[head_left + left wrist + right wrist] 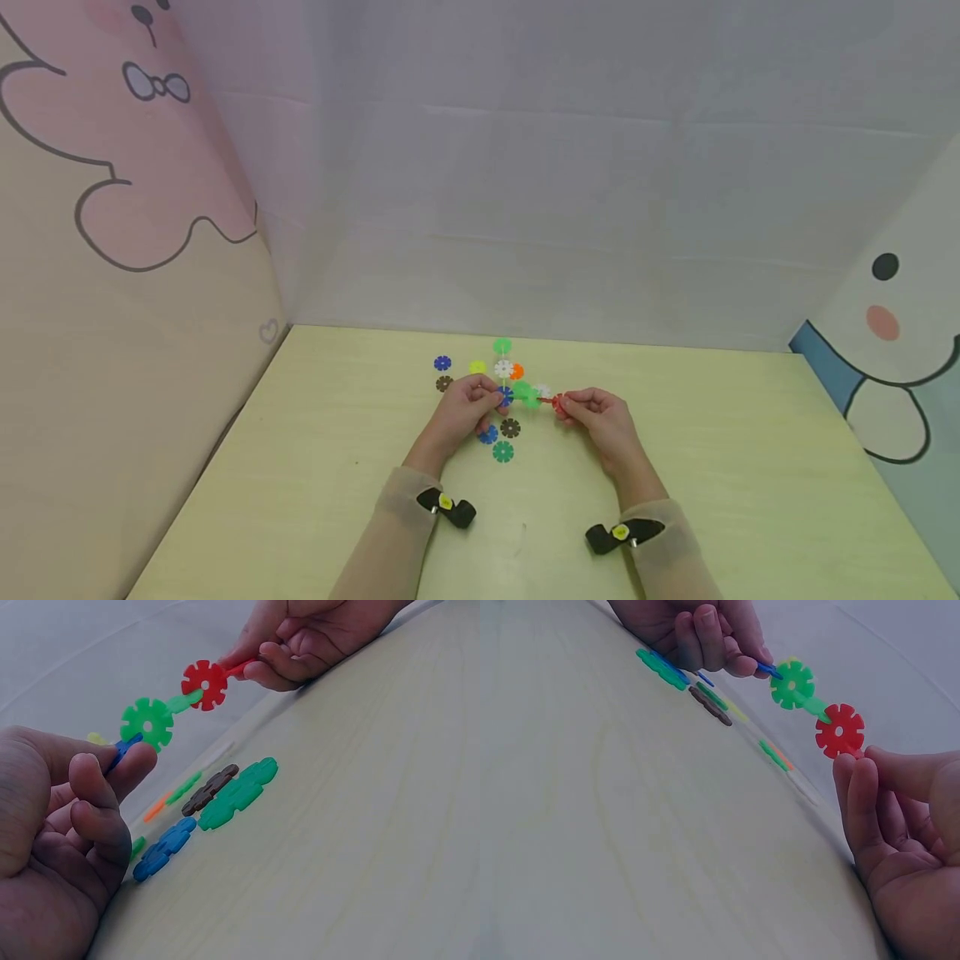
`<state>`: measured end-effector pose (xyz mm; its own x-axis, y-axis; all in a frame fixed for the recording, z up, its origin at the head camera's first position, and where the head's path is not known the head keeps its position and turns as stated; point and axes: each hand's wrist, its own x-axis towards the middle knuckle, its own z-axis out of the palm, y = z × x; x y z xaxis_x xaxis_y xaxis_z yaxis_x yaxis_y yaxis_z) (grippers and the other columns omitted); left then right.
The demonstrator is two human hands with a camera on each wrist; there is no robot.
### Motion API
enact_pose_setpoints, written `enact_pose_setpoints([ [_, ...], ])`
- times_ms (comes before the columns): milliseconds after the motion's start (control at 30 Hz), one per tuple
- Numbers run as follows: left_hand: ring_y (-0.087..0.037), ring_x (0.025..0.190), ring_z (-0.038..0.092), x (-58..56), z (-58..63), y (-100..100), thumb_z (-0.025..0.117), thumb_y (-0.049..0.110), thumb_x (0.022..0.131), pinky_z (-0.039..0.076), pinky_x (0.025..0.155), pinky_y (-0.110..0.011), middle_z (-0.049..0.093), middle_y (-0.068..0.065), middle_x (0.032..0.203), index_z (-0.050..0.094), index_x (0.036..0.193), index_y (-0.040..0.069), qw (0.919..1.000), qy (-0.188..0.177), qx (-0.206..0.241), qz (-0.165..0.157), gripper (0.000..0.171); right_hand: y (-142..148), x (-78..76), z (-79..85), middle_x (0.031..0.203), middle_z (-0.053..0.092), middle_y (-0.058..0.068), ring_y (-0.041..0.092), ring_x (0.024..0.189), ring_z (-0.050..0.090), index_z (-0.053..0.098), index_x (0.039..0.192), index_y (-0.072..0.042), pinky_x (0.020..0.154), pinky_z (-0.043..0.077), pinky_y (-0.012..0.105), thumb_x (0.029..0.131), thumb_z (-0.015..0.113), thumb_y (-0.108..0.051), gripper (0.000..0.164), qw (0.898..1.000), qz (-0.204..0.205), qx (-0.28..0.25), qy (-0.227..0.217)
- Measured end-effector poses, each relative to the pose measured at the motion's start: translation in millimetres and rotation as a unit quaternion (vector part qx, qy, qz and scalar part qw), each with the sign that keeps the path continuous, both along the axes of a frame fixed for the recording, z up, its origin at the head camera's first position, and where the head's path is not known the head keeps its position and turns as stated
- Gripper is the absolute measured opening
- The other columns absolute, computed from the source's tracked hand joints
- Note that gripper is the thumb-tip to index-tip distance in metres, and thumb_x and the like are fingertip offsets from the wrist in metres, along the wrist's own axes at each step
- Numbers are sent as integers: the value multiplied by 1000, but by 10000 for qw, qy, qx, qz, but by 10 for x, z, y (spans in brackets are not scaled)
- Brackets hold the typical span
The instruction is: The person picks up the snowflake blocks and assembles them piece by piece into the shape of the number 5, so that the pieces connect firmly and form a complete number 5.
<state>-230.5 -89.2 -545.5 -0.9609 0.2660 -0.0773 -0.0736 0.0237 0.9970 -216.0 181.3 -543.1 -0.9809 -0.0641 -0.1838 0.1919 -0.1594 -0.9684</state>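
Both hands hold up a linked chain of notched plastic snowflake discs above the table. My left hand (468, 404) pinches the blue disc (505, 397) at its left end between thumb and fingers. At the other end, my right hand (603, 421) pinches a red disc (859, 753), seen nearly edge-on. Between them, a green disc (147, 724), a light green disc (184, 701) turned edge-on and a face-on red disc (204, 685) are slotted together. In the head view, a white disc (503, 368) and a green disc (502, 345) line up beyond the blue one.
Loose discs lie flat around the hands: a dark blue disc (442, 363), a brown disc (510, 427), a teal disc (503, 452), a blue disc (165, 849) and an orange disc (517, 372), among others. A pale curtain (525, 208) hangs behind the table (750, 467).
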Motion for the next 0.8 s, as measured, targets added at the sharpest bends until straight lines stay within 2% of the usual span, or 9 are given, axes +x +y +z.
enact_pose_setpoints([
  [267, -10, 51, 51, 9, 2, 3, 70, 9, 108, 44, 50, -22, 80, -10, 89, 66, 104, 4, 10000, 27, -81, -39, 7, -9, 6, 12, 95, 80, 8, 16, 81, 78, 69, 113, 15, 80, 64, 26, 102, 72, 5, 15, 10000, -17, -32, 15],
  [500, -10, 51, 52, -2, 7, -14, 70, 9, 108, 44, 50, -22, 80, -10, 88, 65, 104, 3, 9999, 63, -16, -86, 9, -3, -10, 14, 95, 79, 8, 16, 82, 78, 69, 111, 10, 79, 63, 26, 103, 71, 5, 10, 10000, 49, -58, 25],
  [700, -11, 52, 53, -8, 0, -16, 68, 9, 107, 45, 50, -23, 77, -8, 84, 67, 105, 4, 9999, -67, 138, 15, 6, 21, 2, 25, 96, 81, 9, 17, 85, 77, 71, 113, 8, 78, 63, 27, 103, 75, -1, 15, 9990, 342, 277, -66],
  [800, -11, 52, 53, -5, -1, -6, 68, 10, 107, 46, 50, -23, 74, -6, 82, 68, 106, 3, 9997, -76, 214, 129, 7, 35, 28, 54, 97, 81, 10, 17, 85, 76, 73, 113, 8, 75, 62, 28, 101, 78, -4, 18, 9960, 699, 546, -104],
])
